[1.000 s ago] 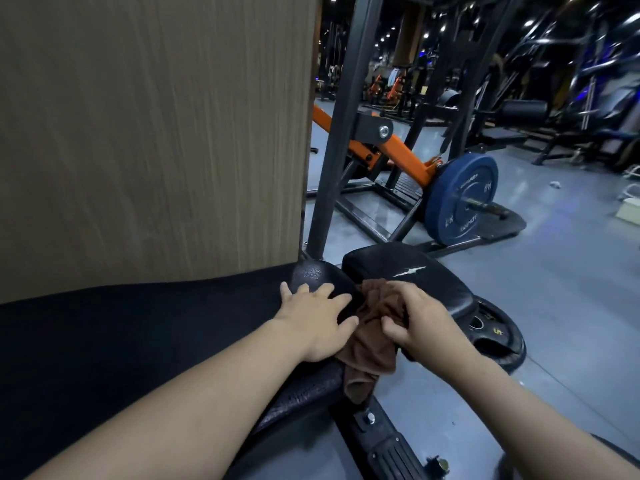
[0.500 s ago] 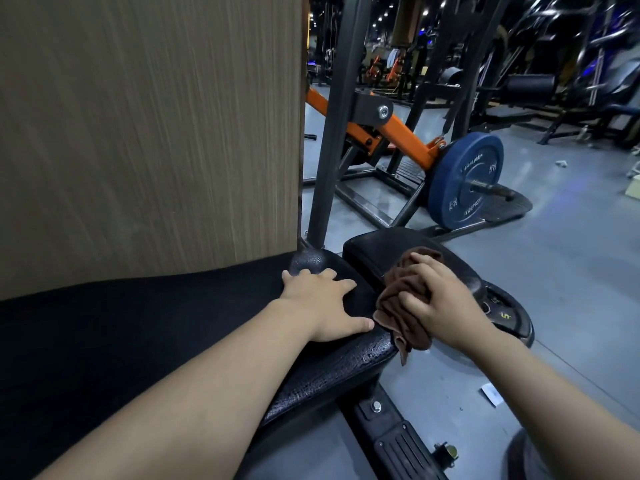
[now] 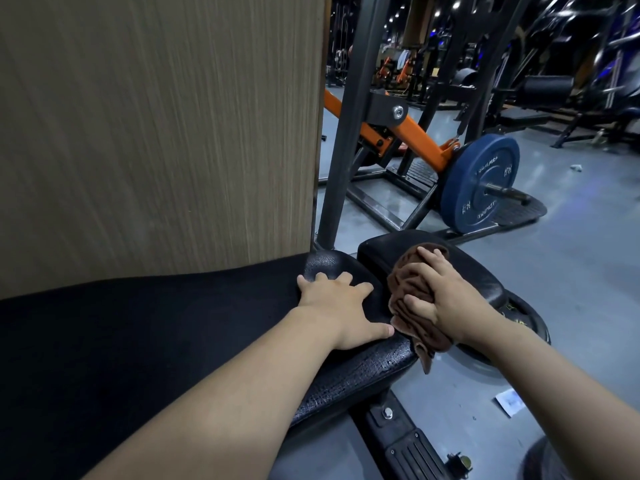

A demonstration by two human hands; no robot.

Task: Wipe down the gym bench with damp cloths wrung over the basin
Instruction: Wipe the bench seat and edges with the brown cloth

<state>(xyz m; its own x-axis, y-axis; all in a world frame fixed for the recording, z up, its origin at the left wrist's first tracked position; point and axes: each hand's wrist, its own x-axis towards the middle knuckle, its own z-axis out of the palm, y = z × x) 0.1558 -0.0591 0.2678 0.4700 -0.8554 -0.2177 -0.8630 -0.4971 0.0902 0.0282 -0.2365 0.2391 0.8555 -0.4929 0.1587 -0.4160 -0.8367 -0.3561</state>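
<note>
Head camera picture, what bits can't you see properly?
All head view:
- Seat pad: part hidden under the brown cloth and right hand.
- Blue weight plate: lettering too small to read.
- Paper scrap on the floor: print blurred.
- Basin: nowhere in frame.

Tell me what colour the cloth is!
Brown. The cloth shows best in the head view, gripped by the right hand.

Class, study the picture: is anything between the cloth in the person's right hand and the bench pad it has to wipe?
Nothing visible. The right hand holds the brown cloth directly against the small seat pad. The left hand rests flat on the long pad beside it, out of the way.
</note>
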